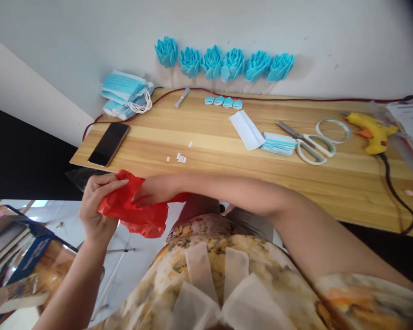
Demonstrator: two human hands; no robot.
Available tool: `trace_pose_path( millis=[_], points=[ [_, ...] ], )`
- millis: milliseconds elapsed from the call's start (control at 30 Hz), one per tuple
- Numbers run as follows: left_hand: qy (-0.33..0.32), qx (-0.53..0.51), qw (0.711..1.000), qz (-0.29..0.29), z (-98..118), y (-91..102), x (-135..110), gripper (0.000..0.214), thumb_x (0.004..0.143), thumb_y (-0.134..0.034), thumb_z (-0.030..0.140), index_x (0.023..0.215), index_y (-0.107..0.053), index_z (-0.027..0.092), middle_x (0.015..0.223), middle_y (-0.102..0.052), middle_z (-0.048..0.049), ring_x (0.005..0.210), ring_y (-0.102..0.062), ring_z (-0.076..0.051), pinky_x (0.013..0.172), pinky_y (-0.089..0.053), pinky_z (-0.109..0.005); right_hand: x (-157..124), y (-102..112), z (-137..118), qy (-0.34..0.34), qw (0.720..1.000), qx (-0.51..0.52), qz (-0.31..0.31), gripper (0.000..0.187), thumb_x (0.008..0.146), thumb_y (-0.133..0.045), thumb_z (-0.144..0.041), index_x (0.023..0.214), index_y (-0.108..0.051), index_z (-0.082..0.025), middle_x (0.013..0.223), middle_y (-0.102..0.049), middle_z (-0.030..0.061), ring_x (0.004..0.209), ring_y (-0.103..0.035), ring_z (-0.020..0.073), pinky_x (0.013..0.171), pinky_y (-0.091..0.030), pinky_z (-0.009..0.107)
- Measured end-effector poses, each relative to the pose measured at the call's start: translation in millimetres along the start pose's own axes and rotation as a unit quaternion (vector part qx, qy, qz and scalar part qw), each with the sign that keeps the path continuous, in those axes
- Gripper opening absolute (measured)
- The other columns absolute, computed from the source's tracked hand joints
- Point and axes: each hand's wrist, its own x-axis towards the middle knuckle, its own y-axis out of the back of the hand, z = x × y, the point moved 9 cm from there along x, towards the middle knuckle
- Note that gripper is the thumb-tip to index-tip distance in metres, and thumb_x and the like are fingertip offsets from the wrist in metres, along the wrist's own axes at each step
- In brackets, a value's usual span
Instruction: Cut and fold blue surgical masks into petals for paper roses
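Observation:
My left hand point(98, 201) is closed on the rim of a thin red plastic bag point(147, 222), just off the table's front edge. My right hand point(153, 189) reaches across from the right and dips into the bag's mouth. Its fingertips are hidden by the red plastic, so whether it grips anything does not show. On the table close by lie several small white paper scraps point(181, 158). Left of them rests a dark phone point(109, 144).
Several blue flowers point(234, 64) on sticks lean against the wall behind small folded blue pieces point(223, 102). Face masks point(125, 94) are piled back left. Rightward lie a white strip point(247, 130), cut blue strips point(278, 144), scissors point(311, 144), tape point(333, 130) and a yellow glue gun point(373, 130).

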Motion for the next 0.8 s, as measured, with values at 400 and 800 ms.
trace_pose_path(
  millis=[400,800],
  points=[
    [0.025,-0.014,1.000,-0.007,-48,-27.7,-30,0.023,0.091,-0.065,0.021,0.109,-0.076,0.029,0.096,-0.063,-0.0037,0.089,-0.060,-0.017,0.080,-0.047,-0.032,-55,161,127,-0.126,0.844,0.184,0.488,0.058,0.094,-0.040,-0.071,0.089,-0.063,-0.018,0.075,-0.064,0.0012,0.063,-0.061,0.0097,0.064,-0.054,0.023],
    [0.063,0.030,0.993,0.091,-51,7.2,-33,0.025,0.098,-0.053,0.035,0.105,-0.076,0.024,0.098,-0.066,-0.0068,0.095,-0.062,-0.019,0.087,-0.048,-0.038,16,-27,24,-0.121,0.966,0.098,0.205,0.055,0.107,-0.021,-0.042,0.147,-0.045,-0.013,0.150,-0.055,0.0110,0.140,-0.050,0.0124,0.116,-0.042,0.030]
  ],
)
